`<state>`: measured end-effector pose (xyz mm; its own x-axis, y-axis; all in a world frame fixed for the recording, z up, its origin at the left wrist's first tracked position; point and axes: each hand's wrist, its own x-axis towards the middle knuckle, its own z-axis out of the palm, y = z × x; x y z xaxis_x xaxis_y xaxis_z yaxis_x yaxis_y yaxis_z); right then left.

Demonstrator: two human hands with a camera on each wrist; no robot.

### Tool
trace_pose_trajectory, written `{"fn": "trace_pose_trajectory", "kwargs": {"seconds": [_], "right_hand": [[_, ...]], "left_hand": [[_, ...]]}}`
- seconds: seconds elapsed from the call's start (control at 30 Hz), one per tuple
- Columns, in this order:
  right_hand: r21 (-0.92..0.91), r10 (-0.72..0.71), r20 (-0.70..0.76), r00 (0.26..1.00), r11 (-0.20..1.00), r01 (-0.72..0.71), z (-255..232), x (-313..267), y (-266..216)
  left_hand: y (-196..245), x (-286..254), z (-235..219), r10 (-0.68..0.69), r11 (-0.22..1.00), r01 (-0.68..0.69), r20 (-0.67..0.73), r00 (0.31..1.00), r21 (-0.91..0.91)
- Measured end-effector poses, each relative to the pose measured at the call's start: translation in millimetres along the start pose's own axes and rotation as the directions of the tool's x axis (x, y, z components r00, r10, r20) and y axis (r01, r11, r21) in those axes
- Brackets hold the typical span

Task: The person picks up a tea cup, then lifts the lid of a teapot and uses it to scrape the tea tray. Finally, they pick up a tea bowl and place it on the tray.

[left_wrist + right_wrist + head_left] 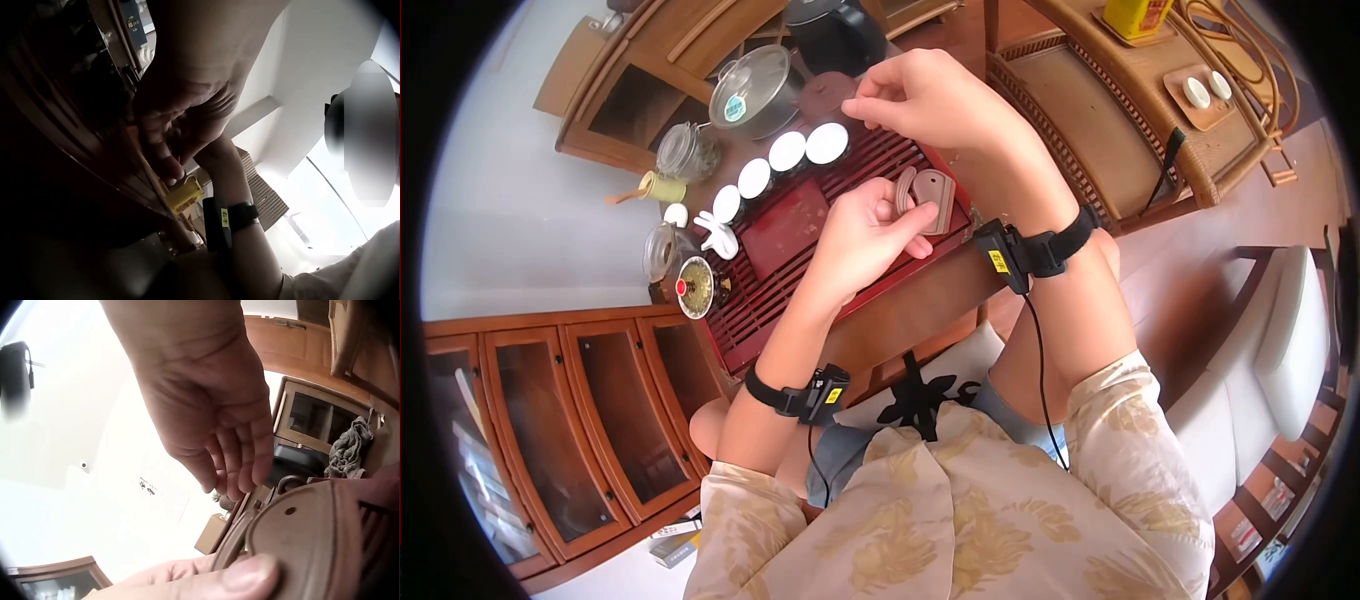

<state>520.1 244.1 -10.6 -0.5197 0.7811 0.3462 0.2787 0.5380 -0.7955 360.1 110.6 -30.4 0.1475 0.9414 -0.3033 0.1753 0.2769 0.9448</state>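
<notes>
My left hand (862,235) is over the near right part of the slatted red tea tray (785,235). Its thumb and fingers grip a brown, round-edged piece with a small hole (937,190); a thin curved brown piece (906,188) stands against its side. The right wrist view shows the left thumb (250,575) pressed on the flat face of the holed piece (306,531). My right hand (925,95) is raised beyond it, fingers loosely bent and nothing between them. In the head view its fingertips come right beside a dark brown teapot (827,97).
White cups (788,152) stand in a row along the tray's far side. Behind them are a lidded glass pot (755,90), a black kettle (830,35) and a glass jar (687,150). A white figurine (720,237) and patterned lidded cup (697,288) stand left.
</notes>
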Motion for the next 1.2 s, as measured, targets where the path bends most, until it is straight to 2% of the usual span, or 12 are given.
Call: {"fn": "trace_pose_trajectory", "kwargs": {"seconds": [0.03, 0.13, 0.23, 0.33, 0.43, 0.53, 0.63, 0.77, 0.97, 1.2], "right_hand": [[-0.006, 0.017, -0.005, 1.000, 1.000, -0.017, -2, -1, 0], [-0.074, -0.068, -0.078, 0.995, 0.995, 0.063, -5, -5, 4], [-0.133, -0.022, -0.092, 0.995, 0.991, 0.010, -10, -7, 4], [-0.145, -0.024, -0.104, 0.994, 0.989, 0.008, -10, -8, 2], [-0.178, -0.026, -0.097, 0.995, 0.984, 0.009, -13, -9, 0], [-0.188, -0.063, -0.122, 0.990, 0.981, 0.039, -11, -8, 5], [-0.206, -0.067, -0.106, 0.992, 0.977, 0.044, -12, -7, 7], [-0.210, -0.063, -0.115, 0.991, 0.977, 0.038, -8, -7, 9], [-0.217, -0.052, -0.096, 0.994, 0.976, 0.030, -12, -9, 5], [-0.229, -0.051, -0.088, 0.995, 0.973, 0.029, -11, -8, 9]], "left_hand": [[1, 3, 5, 0.001, 1.000, -0.001, -0.003, 1.000, 0.014], [10, 4, 16, -0.125, 0.969, 0.144, -0.106, 0.986, 0.199], [-1, 10, 10, -0.068, 0.922, 0.120, -0.152, 0.986, 0.367], [-3, 10, 7, -0.078, 0.947, 0.111, -0.120, 0.990, 0.301], [7, 8, 10, -0.191, 0.973, 0.199, -0.080, 0.978, 0.114], [18, 5, 19, -0.237, 0.969, 0.242, -0.091, 0.967, 0.051], [14, 2, 29, -0.232, 0.971, 0.236, -0.133, 0.964, 0.021], [2, 2, 37, -0.174, 0.968, 0.148, -0.121, 0.977, -0.201], [0, 5, 35, -0.211, 0.966, 0.196, -0.076, 0.975, -0.170], [3, 3, 28, -0.243, 0.967, 0.234, -0.094, 0.965, -0.100]]}}
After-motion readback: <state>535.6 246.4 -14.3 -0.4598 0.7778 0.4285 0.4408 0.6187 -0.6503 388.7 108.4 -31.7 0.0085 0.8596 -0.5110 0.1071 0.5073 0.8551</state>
